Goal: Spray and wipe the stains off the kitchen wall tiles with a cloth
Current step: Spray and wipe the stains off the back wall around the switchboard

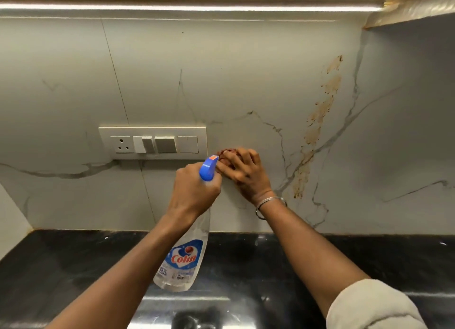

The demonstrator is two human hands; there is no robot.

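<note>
Beside the switch plate [152, 142]: right hand [243, 173] clutches red cloth [225, 153] against wall tile [246, 82], wiping.
Left hand [194, 190] grips Colin spray bottle [183, 259]; next, probably the brown stain [317, 121] rightward.

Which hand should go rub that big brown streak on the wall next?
Probably the right hand. It holds the cloth against the wall tiles, and the brown streak lies on its side. The left hand is busy gripping the spray bottle.

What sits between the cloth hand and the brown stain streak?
Head view: only bare wall tile with a grey vein separates right hand from stain streak.
</note>
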